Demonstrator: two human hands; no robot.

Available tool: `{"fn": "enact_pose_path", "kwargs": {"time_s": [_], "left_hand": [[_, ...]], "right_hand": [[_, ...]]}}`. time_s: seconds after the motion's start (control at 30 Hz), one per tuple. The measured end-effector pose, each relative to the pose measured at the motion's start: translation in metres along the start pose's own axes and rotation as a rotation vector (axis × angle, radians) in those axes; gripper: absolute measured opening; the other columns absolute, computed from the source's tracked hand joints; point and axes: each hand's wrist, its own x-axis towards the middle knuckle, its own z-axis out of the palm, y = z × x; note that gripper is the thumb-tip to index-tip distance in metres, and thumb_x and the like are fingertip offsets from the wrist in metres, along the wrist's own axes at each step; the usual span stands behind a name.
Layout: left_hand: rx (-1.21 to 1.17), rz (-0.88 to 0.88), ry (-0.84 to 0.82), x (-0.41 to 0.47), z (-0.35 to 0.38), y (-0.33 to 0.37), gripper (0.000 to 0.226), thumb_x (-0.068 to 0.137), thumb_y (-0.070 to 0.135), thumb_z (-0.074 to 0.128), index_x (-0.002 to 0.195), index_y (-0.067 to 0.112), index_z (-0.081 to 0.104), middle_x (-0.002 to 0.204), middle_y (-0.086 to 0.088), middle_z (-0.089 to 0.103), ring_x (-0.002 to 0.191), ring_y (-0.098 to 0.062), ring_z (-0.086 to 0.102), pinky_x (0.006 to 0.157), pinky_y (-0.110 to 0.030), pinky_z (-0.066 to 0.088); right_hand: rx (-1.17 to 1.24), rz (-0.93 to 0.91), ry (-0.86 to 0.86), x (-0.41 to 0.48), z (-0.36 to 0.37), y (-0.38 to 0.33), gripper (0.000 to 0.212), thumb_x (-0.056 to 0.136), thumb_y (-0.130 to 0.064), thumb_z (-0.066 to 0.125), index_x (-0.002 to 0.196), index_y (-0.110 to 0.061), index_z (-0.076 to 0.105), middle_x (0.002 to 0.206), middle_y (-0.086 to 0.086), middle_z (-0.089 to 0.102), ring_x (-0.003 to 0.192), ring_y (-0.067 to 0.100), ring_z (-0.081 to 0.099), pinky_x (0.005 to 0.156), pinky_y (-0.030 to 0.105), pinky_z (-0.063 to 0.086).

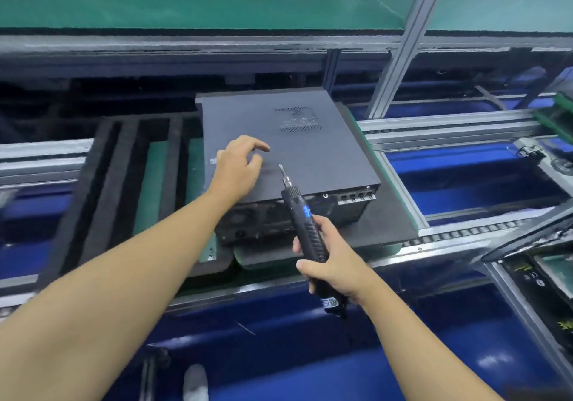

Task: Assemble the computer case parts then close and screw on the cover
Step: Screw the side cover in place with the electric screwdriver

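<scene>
The computer case (288,149) is seen lying flat on a dark foam pad (381,224) set on the conveyor line (449,127), w/ the cover (310,152) closed on top and its vent grille (297,119) toward the far end. The rear I/O panel (279,217) is turned toward the person. To the left of the case, just beside it, a black foam tray (124,183) w/ long slots is placed; green shows in two of the slots.

The left hand (238,168) is held over the near-left part of the cover, fingers (259,145) apart and loosely curled, nothing gripped; whether the cover is actually touched can't be told.

The right hand (331,264) is wrapped round the black handle of an electric screwdriver (305,224), fingers clamped on it. The tool is tilted, bit pointed up and away, tip seen over the near part of the cover, approx. between the two hands. A cable runs from the handle's lower end.

A green-topped desk (217,0) is seen beyond the line, well apart from the case. Blue bins (465,177) lie below the rails.
</scene>
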Motion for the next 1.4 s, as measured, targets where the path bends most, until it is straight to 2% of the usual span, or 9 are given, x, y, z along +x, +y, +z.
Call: {"fn": "enact_pose_path", "kwargs": {"time_s": [0.2, 0.37, 0.5, 0.63, 0.83, 0.97, 1.23, 1.33, 1.4], "left_hand": [[0.002, -0.233, 0.163, -0.018, -0.099, -0.113, 0.031, 0.094, 0.006, 0.043, 0.101, 0.028, 0.064, 0.108, 0.012, 0.06, 0.095, -0.012, 0.057, 0.092, -0.035, 0.048], [0.163, -0.415, -0.074, -0.033, -0.141, -0.205, 0.027, 0.09, 0.003, 0.048, 0.097, 0.024, 0.063, 0.107, -0.003, 0.067, 0.077, -0.02, 0.06, 0.066, -0.029, 0.047], [0.459, -0.083, -0.465, -0.036, -0.127, -0.229, 0.021, 0.092, 0.015, 0.054, 0.103, 0.026, 0.068, 0.11, 0.005, 0.064, 0.103, -0.018, 0.06, 0.09, -0.034, 0.045], [0.903, 0.273, -0.764, -0.03, -0.08, -0.228, 0.022, 0.092, 0.03, 0.053, 0.105, 0.029, 0.07, 0.108, 0.009, 0.066, 0.109, -0.018, 0.056, 0.085, -0.033, 0.033], [1.295, 0.17, -1.033, -0.022, -0.015, -0.242, 0.036, 0.101, 0.032, 0.04, 0.133, 0.028, 0.056, 0.133, 0.007, 0.06, 0.129, -0.018, 0.052, 0.118, -0.045, 0.006], [1.344, 0.095, -1.089, -0.027, 0.011, -0.251, 0.05, 0.101, 0.045, 0.036, 0.149, 0.03, 0.041, 0.151, 0.008, 0.046, 0.145, -0.019, 0.032, 0.118, -0.046, 0.003], [1.294, -0.049, -1.041, -0.037, 0.02, -0.244, 0.048, 0.097, 0.046, 0.044, 0.143, 0.033, 0.046, 0.14, 0.01, 0.054, 0.135, -0.02, 0.045, 0.108, -0.048, 0.015], [1.018, -0.146, -0.983, -0.02, 0.003, -0.229, 0.038, 0.098, 0.031, 0.046, 0.134, 0.024, 0.054, 0.136, 0.002, 0.058, 0.127, -0.022, 0.054, 0.107, -0.041, 0.032], [0.661, -0.293, -0.913, -0.005, -0.019, -0.215, 0.023, 0.092, 0.023, 0.055, 0.11, 0.014, 0.066, 0.113, -0.006, 0.069, 0.098, -0.024, 0.066, 0.086, -0.033, 0.051]], "right_hand": [[0.123, 0.012, -0.055, 0.062, 0.079, -0.018, 0.065, 0.072, -0.013, 0.075, 0.122, -0.048, 0.054, 0.095, 0.002, 0.065, 0.057, 0.028, 0.056, 0.052, 0.035, 0.052], [0.186, 0.037, -0.065, 0.108, 0.133, -0.031, 0.063, 0.074, -0.015, 0.078, 0.128, -0.037, 0.054, 0.089, 0.007, 0.064, 0.058, 0.032, 0.054, 0.053, 0.035, 0.052], [0.229, 0.061, -0.013, 0.133, 0.165, -0.035, 0.05, 0.083, -0.026, 0.075, 0.129, -0.034, 0.055, 0.087, 0.008, 0.064, 0.061, 0.035, 0.052, 0.053, 0.038, 0.052], [0.187, 0.1, 0.014, 0.147, 0.177, -0.036, 0.047, 0.084, -0.035, 0.069, 0.128, -0.04, 0.053, 0.075, 0.013, 0.065, 0.053, 0.032, 0.057, 0.054, 0.037, 0.053], [0.211, 0.09, 0.04, 0.148, 0.182, -0.037, 0.04, 0.093, -0.024, 0.064, 0.12, -0.051, 0.056, 0.076, 0.007, 0.064, 0.05, 0.025, 0.058, 0.05, 0.033, 0.053], [0.225, 0.063, 0.064, 0.15, 0.187, -0.037, 0.045, 0.094, -0.022, 0.063, 0.11, -0.064, 0.057, 0.082, 0.004, 0.067, 0.05, 0.026, 0.058, 0.051, 0.034, 0.053], [0.211, 0.064, 0.074, 0.146, 0.182, -0.035, 0.042, 0.097, -0.021, 0.061, 0.124, -0.05, 0.05, 0.078, -0.002, 0.067, 0.051, 0.022, 0.059, 0.052, 0.032, 0.054], [0.227, 0.064, 0.059, 0.143, 0.18, -0.036, 0.042, 0.096, -0.02, 0.061, 0.129, -0.044, 0.05, 0.083, 0.002, 0.066, 0.052, 0.023, 0.057, 0.051, 0.032, 0.052], [0.245, 0.066, 0.041, 0.14, 0.177, -0.038, 0.047, 0.094, -0.018, 0.062, 0.133, -0.041, 0.05, 0.093, 0.004, 0.063, 0.056, 0.023, 0.058, 0.051, 0.033, 0.052]]}}
